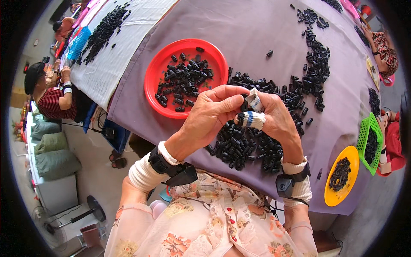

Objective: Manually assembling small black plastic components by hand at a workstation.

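In front of my chest both hands meet over the near edge of the table. My left hand (pixel 208 112) pinches a small black plastic part (pixel 245 104) between thumb and forefinger. My right hand (pixel 278 118) closes on the same part from the other side, with whitish finger wraps on its thumb and a finger, one of them striped blue. The part is mostly hidden by my fingers. Under my hands spreads a pile of small black cylindrical parts (pixel 239 147). Left of it stands a red round tray (pixel 150 81) with more such parts inside.
A purple-grey cloth (pixel 188 21) covers the table, and a trail of black parts (pixel 316 68) runs to the far right. At the right are a yellow plate (pixel 354 159) and a green basket (pixel 364 128), both holding black pieces. Other people sit left and right.
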The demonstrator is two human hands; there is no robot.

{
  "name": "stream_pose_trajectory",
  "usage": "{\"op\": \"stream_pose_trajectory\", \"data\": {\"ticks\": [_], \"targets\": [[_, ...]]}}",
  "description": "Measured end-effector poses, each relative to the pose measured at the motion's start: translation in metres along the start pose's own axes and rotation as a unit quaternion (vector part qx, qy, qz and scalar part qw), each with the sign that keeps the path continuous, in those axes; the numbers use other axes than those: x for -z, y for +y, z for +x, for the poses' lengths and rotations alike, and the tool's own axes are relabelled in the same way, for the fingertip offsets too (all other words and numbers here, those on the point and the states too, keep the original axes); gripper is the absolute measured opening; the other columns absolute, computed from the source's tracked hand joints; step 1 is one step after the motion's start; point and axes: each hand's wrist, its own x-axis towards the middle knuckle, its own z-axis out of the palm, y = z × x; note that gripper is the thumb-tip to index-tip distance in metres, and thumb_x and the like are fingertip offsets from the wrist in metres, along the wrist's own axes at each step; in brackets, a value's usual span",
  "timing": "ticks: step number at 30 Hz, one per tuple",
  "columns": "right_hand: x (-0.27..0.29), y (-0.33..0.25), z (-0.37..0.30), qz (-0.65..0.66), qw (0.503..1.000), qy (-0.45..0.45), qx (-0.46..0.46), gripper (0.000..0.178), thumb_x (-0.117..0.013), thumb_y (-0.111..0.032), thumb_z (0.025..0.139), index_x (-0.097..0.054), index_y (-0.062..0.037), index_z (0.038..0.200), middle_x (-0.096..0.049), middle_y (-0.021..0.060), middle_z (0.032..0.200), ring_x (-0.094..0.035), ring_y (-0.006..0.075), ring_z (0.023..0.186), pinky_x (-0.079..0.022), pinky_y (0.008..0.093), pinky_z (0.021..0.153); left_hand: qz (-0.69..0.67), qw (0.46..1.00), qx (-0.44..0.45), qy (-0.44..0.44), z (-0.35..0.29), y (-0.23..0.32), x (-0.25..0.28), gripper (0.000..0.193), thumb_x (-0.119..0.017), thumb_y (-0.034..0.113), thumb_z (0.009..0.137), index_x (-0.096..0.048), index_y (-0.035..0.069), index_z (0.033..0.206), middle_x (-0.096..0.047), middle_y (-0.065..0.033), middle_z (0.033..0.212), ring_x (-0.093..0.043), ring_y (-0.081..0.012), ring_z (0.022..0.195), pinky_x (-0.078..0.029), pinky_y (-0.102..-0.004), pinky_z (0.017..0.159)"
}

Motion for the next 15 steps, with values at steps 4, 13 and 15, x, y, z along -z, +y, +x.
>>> {"op": "stream_pose_trajectory", "data": {"ticks": [4,13,15], "targets": [[-0.0011,0.0012,-0.0005,0.009,1.0,0.006,0.016,0.036,-0.073,-0.029,0.067,-0.053,0.0002,0.076,-0.046,0.004,0.058,-0.041,0.0106,0.055,-0.038,0.0273,0.051,-0.002,1.0,-0.007,-0.001,0.0008,-0.0014,-0.0006,0.022,-0.053,0.008,0.088,-0.055,0.0,0.108,-0.062,-0.0081,0.097,-0.06,-0.0137,0.087,-0.049,-0.0283,0.079],[-0.0043,0.0023,-0.0009,0.027,0.999,0.006,0.035,0.031,-0.072,-0.026,0.071,-0.055,0.0003,0.077,-0.05,0.0048,0.059,-0.042,0.0106,0.055,-0.039,0.0279,0.052,0.018,0.999,-0.029,0.017,-0.0001,-0.0023,-0.0038,0.021,-0.053,0.007,0.088,-0.056,-0.001,0.107,-0.062,-0.0083,0.097,-0.06,-0.0131,0.087,-0.05,-0.027,0.078],[-0.005,0.002,-0.001,0.025,0.999,0.006,0.038,0.031,-0.071,-0.025,0.071,-0.056,0.0003,0.078,-0.051,0.0048,0.059,-0.042,0.0102,0.055,-0.039,0.0277,0.053,0.026,0.999,-0.041,0.02,-0.0008,-0.0024,-0.0044,0.02,-0.053,0.007,0.088,-0.056,-0.001,0.106,-0.062,-0.0083,0.097,-0.06,-0.0128,0.087,-0.051,-0.0268,0.077]]}}
